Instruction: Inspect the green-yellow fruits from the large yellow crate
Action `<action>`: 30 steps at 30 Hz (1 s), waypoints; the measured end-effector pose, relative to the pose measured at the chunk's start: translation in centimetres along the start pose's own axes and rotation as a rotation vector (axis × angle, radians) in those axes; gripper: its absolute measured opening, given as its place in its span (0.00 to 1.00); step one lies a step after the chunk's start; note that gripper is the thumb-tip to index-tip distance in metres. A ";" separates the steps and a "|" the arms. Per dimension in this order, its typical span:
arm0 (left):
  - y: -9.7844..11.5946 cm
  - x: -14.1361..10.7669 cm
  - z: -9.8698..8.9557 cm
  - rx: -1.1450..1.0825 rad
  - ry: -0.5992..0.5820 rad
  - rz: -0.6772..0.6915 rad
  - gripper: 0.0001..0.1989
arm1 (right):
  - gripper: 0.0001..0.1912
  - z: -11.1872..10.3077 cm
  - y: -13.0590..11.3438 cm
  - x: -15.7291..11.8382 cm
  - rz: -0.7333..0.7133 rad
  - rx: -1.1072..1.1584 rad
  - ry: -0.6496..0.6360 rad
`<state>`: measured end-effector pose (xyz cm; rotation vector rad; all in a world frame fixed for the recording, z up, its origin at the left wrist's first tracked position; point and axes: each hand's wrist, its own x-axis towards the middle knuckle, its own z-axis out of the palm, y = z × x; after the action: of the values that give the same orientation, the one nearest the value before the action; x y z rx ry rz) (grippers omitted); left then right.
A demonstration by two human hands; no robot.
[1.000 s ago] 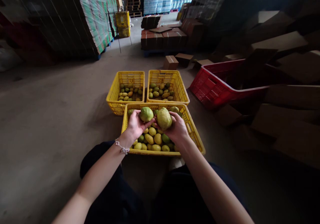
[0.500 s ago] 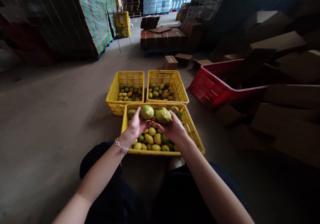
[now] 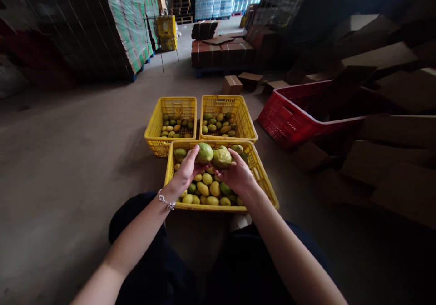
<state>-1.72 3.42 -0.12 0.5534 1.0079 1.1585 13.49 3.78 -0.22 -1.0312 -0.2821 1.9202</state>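
My left hand [image 3: 188,168] is closed on a smooth green fruit [image 3: 205,153], its thumb on top. Beside it, my right hand [image 3: 237,171] grips a bumpy yellow-green fruit [image 3: 221,158]. The two fruits are side by side, about touching, above the near yellow crate [image 3: 223,208]. Inside that crate lie several yellow and green fruits [image 3: 215,188], partly hidden by my hands.
Two more yellow crates with fruit, one at the left [image 3: 170,140] and one at the right [image 3: 227,138], stand behind the near one. A red crate [image 3: 289,118] and cardboard boxes [image 3: 391,159] lie to the right. A small carton [image 3: 232,85] sits beyond.
My left hand has moved slightly right with the green fruit, turning it. The bumpy fruit in my right hand has shifted slightly left, and the two fruits are closer together.
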 end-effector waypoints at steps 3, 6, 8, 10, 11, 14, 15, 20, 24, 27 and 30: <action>-0.2 0.2 -0.4 0.210 0.036 0.336 0.19 | 0.08 0.0 -0.3 -0.1 -0.180 -0.081 0.064; -0.2 0.4 -1.1 0.463 0.077 0.652 0.31 | 0.17 0.0 -0.2 -0.4 -0.542 -0.249 0.134; -0.1 0.5 -1.5 0.596 0.072 0.800 0.32 | 0.26 -0.1 0.1 -0.6 -0.823 -0.416 0.185; 0.1 0.5 -1.7 0.679 0.058 0.909 0.31 | 0.30 -0.3 0.5 -0.7 -1.059 -0.603 0.234; 0.2 0.4 -1.7 0.714 0.054 0.952 0.30 | 0.30 -0.4 0.7 -0.7 -1.150 -0.687 0.254; 0.3 0.0 -1.6 0.836 0.054 1.065 0.29 | 0.27 -0.7 1.2 -0.5 -1.360 -0.860 0.283; 0.2 -0.1 -1.6 0.877 0.051 1.095 0.28 | 0.26 -0.8 1.3 -0.4 -1.423 -0.903 0.277; -0.1 -0.3 -1.5 0.928 0.015 1.153 0.26 | 0.25 -0.9 1.1 -0.2 -1.710 -1.060 0.211; 0.2 -0.7 -1.3 0.870 0.023 1.086 0.26 | 0.25 -0.7 1.1 -0.6 -1.685 -1.043 0.173; 0.7 -1.2 -1.0 0.751 0.031 0.982 0.26 | 0.23 -0.5 1.4 -1.0 -1.508 -0.896 0.140; 1.0 -1.5 -0.8 0.662 0.025 0.919 0.26 | 0.23 -0.3 1.7 -1.2 -1.377 -0.720 0.126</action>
<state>-2.95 2.26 0.85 1.6513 1.1915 1.6067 12.96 1.85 -0.71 -0.9394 -1.2753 0.4734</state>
